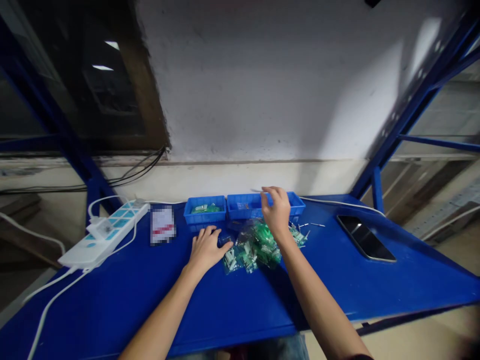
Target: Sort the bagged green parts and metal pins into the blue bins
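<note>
The surface (pixel 232 310) is a glossy blue tabletop. A white power strip (pixel 80 252) lies slantwise at its left, with white cables (pixel 44 317) trailing over the edge; a blurred-out packet (pixel 162 225) sits just beside it. Along the back stand a short blue bin (pixel 205 217) and a longer blue bin (pixel 243 214). In front lies a heap of clear bags (pixel 250 256) with green and pale contents, loose slender pieces (pixel 318 225) near its right, and farther right a dark-screened phone (pixel 365 237).

Setting: a workshop, by appearance. Blue table (pixel 236 310) with metal frame (pixel 407 110); plastic parts bins (pixel 204 217) along back edge, small bagged parts (pixel 249 257) in front, power strip (pixel 123 223) at left edge.
</note>
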A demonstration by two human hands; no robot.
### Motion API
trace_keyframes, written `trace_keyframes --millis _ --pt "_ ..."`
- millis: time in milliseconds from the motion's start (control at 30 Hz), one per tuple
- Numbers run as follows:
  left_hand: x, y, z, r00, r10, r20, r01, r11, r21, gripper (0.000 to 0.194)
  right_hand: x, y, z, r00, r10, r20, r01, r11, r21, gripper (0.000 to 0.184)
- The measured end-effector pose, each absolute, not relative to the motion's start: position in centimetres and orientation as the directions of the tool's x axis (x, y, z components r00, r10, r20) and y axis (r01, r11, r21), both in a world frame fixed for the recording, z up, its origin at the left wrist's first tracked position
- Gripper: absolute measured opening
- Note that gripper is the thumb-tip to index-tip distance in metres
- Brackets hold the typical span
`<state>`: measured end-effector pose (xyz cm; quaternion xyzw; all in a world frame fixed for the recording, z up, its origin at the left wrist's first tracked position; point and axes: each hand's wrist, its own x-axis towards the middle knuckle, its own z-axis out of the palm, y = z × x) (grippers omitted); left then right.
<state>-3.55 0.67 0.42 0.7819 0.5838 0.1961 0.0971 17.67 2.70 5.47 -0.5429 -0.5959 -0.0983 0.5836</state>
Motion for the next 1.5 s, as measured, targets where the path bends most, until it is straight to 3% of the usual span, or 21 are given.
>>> trace_keyframes --millis 100,200,367,467,567,633,733,833,967,1100,1233,1300,1400,1500 --pt "-3.5 0.5 0.6 0.244 0.956 0.161 0.883 -0.287 0.372 0.034 17.6 2.9 3.4 0.166 0.671 0.723 0.859 0.262 -0.441 0.030" --pt "-3.8 0.8 0.7 0.205 0.968 0.143 0.894 -0.245 0.374 0.021 16.1 1.8 2.0 0.098 0.724 0.683 0.850 0.297 -0.436 0.026" --pt "-4.9 1.8 0.5 0.187 0.979 0.082 0.896 -0.204 0.394 0.040 13.5 0.4 2.3 -0.004 0.777 0.629 0.749 0.419 -0.513 0.021" --pt "-5.4 2.2 0.5 0.181 0.983 0.040 0.861 -0.178 0.477 0.032 12.8 0.2 2.4 -0.033 0.797 0.603 0.711 0.442 -0.546 0.019" --pt "-5.4 2.3 0.9 0.177 0.974 0.138 0.747 -0.225 0.625 0.013 12.5 0.0 2.3 -0.023 0.833 0.553 0.648 0.434 -0.626 0.021" --pt "-5.1 2.1 1.4 0.156 0.953 0.261 0.656 -0.297 0.694 0.007 12.2 -0.1 2.3 -0.003 0.893 0.449 0.548 0.377 -0.747 0.028" --pt "-4.3 1.3 2.2 0.174 0.888 0.425 0.556 -0.445 0.702 0.006 11.8 -0.3 2.3 -0.020 0.972 0.234 0.326 0.228 -0.918 0.043" --pt "-3.6 0.6 2.6 0.233 0.827 0.511 0.492 -0.554 0.672 0.009 11.3 -0.2 2.1 -0.080 0.986 0.143 0.106 0.151 -0.983 0.041" --pt "-3.1 0.3 2.4 0.242 0.809 0.536 0.496 -0.578 0.649 0.016 11.2 0.1 1.7 0.024 0.978 0.206 0.003 0.206 -0.978 0.025" --pt "-3.4 0.7 2.3 0.164 0.896 0.412 0.443 -0.440 0.781 0.021 11.6 0.0 1.9 0.113 0.914 0.389 0.213 0.360 -0.908 0.017" --pt "-3.7 1.1 2.3 0.124 0.984 0.125 0.200 -0.148 0.969 0.044 11.6 -0.7 2.3 0.007 0.801 0.599 0.455 0.531 -0.715 0.011" --pt "-3.7 1.1 2.3 0.141 0.988 0.067 0.125 -0.085 0.989 0.041 11.4 -1.0 2.2 -0.025 0.759 0.651 0.517 0.567 -0.641 0.016" --pt "-3.6 1.1 2.2 0.122 0.981 0.152 0.144 -0.169 0.975 0.030 11.1 -1.1 2.0 -0.007 0.754 0.657 0.558 0.548 -0.623 0.024" --pt "-3.5 1.0 2.2 0.055 0.928 0.368 0.320 -0.365 0.874 0.021 11.3 -0.7 2.0 0.073 0.830 0.553 0.505 0.447 -0.738 0.020"
